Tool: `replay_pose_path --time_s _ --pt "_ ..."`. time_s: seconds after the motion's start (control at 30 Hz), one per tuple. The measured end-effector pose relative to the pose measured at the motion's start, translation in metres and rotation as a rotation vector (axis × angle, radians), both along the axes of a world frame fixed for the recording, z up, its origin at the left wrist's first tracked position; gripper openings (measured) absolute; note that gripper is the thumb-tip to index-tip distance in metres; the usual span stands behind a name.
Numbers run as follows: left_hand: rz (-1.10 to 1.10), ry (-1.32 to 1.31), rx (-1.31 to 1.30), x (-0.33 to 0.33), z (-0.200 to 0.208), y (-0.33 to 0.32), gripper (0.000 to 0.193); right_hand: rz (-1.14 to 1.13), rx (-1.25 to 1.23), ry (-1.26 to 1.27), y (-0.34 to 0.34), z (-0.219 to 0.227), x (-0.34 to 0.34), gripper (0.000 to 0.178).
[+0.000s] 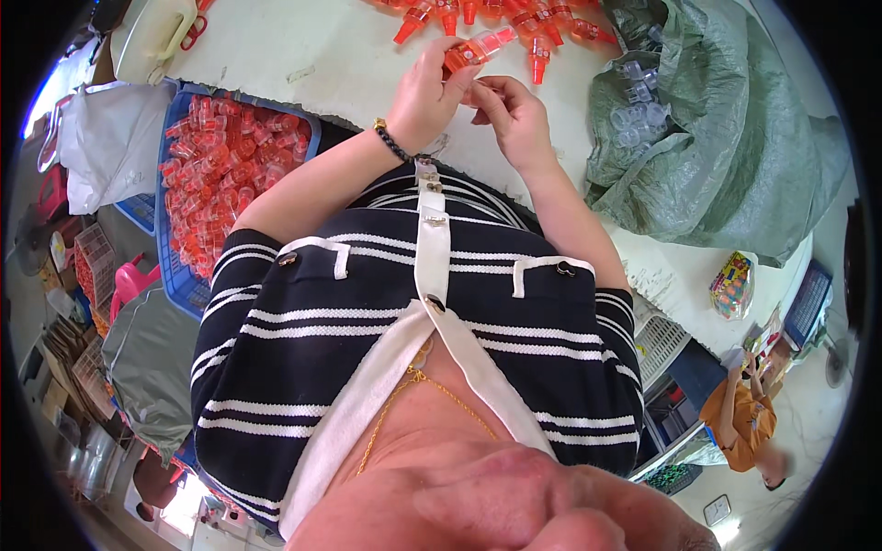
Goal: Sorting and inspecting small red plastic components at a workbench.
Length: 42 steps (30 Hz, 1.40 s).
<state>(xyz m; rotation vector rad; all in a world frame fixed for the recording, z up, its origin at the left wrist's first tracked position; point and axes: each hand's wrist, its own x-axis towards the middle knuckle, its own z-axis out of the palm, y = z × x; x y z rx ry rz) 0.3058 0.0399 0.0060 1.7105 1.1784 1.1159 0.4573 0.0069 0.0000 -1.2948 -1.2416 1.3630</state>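
White table (pixel 340 55) beyond a blue plastic basket (pixel 184 292), one bottle in hand

Head view: the small, translucent orange-red plastic bottle (pixel 466 57) is above the table, beyond the basket and to its right. The left hand (pixel 427 92) pinches its body; the right hand (pixel 516 115) curls just beside it, but whether its fingers pinch anything, I cannot tell. The step looks like fitting or adjusting this one bottle; the next move likely calls for a steady left pinch while the right fingers work. Its long axis slants, pink tip pointing rightward and outward, away from the basket.
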Motion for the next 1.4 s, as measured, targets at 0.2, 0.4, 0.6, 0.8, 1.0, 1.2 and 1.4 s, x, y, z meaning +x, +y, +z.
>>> replay_pose_path --time_s 0.2,0.4,0.6,0.8,1.0,1.2,1.4 --pt "-0.039 0.171 0.182 -0.023 -0.003 -0.003 0.032 -0.004 -0.401 0.386 -0.004 -0.003 -0.012 0.031" --pt "0.089 0.108 -0.258 -0.112 0.048 -0.016 0.033 -0.041 -0.019 -0.036 0.012 -0.012 0.009 0.034" --pt "0.446 0.967 0.006 -0.321 0.063 -0.075 0.033 -0.207 0.279 -0.581 0.036 -0.016 0.055 0.037" --pt "0.557 1.379 -0.600 -0.407 0.078 -0.143 0.041 -0.224 0.246 -0.874 0.046 -0.024 0.063 0.046" --pt "0.446 1.188 -0.055 -0.329 0.051 -0.065 0.043 -0.228 0.177 -0.857 0.047 -0.035 0.066 0.045" --pt "0.172 0.592 0.028 -0.119 0.028 0.060 0.040 -0.293 0.178 -0.718 0.035 -0.023 0.068 0.036" --pt "-0.040 1.002 0.016 -0.041 -0.012 0.114 0.049 -0.313 0.287 -0.661 0.018 -0.010 0.059 0.031"
